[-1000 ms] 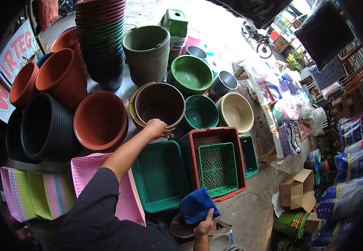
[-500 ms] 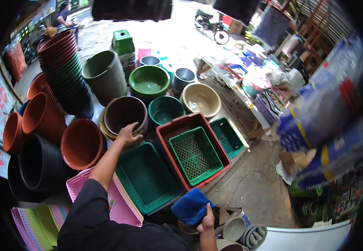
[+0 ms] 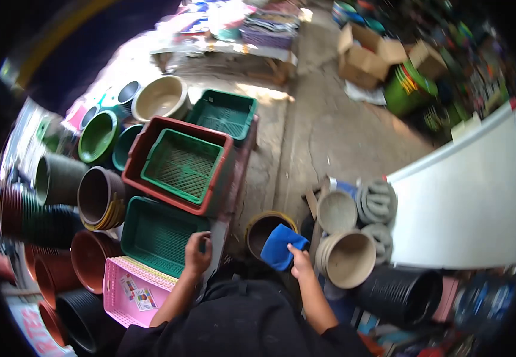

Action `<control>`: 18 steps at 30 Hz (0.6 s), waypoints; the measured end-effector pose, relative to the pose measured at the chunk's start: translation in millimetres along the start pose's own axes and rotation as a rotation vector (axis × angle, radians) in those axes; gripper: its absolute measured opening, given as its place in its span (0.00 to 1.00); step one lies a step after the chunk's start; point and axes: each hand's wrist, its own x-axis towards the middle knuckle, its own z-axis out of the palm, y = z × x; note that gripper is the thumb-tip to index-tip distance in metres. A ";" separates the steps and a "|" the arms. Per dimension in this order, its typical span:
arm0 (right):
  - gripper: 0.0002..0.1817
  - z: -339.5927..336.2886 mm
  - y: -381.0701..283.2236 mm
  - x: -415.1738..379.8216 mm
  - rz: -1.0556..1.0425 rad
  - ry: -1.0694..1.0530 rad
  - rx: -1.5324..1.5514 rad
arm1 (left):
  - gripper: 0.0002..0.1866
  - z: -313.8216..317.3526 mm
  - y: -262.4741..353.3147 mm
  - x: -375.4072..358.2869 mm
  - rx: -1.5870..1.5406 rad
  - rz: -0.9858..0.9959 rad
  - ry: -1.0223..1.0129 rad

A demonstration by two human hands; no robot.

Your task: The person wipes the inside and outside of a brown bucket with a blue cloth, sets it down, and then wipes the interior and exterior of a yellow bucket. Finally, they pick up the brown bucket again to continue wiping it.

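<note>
My right hand (image 3: 299,260) grips a folded blue cloth (image 3: 278,246) by its edge, thumb on top. The cloth hangs over a dark brown pot with a yellowish rim (image 3: 255,225) on the floor and hides part of it. My left hand (image 3: 198,252) holds nothing; its fingers are loosely bent and apart from the thumb. It hovers at the right end of a dark green plastic basket (image 3: 151,229). Below that basket lies a pink basket (image 3: 115,291) with printed labels inside. Beyond is a red-brown tub (image 3: 136,160) with a green mesh basket (image 3: 181,163) in it.
Stacked pots, such as a brown pot (image 3: 95,193) and a terracotta pot (image 3: 91,262), crowd the left. On my right are beige pots (image 3: 350,259), black pots (image 3: 397,294) and a white panel (image 3: 460,208). Concrete floor (image 3: 329,143) runs ahead toward a cardboard box (image 3: 362,62).
The view has swung right. My left hand has come back from the brown pot's rim toward my body. My right hand keeps the blue cloth, now over the pot on the floor.
</note>
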 end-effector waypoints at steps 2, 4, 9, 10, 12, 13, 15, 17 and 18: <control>0.13 -36.9 20.9 16.0 -0.001 0.122 -0.077 | 0.07 40.0 4.8 -22.3 -0.101 -0.092 -0.179; 0.12 -71.5 43.7 34.5 0.017 0.221 -0.180 | 0.06 75.0 -2.7 -41.0 -0.102 -0.318 -0.323; 0.14 -119.6 93.0 78.2 0.119 0.395 -0.561 | 0.18 153.7 -92.4 -72.8 -0.111 -0.593 -0.633; 0.15 -126.7 102.6 89.0 0.136 0.417 -0.595 | 0.18 169.0 -114.2 -72.6 -0.103 -0.597 -0.648; 0.17 -134.4 112.7 100.7 0.213 0.401 -0.599 | 0.24 197.3 -158.3 -80.2 0.041 -0.545 -0.594; 0.18 -133.0 114.3 104.2 0.236 0.386 -0.529 | 0.27 215.5 -191.7 -84.0 0.077 -0.591 -0.557; 0.20 -141.7 123.7 120.4 0.295 0.352 -0.469 | 0.31 241.3 -193.9 -73.2 0.116 -0.679 -0.512; 0.20 -153.8 139.0 137.4 0.297 0.337 -0.447 | 0.31 261.0 -173.0 -47.4 0.125 -0.727 -0.517; 0.20 -157.9 143.9 143.3 0.278 0.315 -0.428 | 0.30 271.0 -178.8 -47.0 0.117 -0.766 -0.516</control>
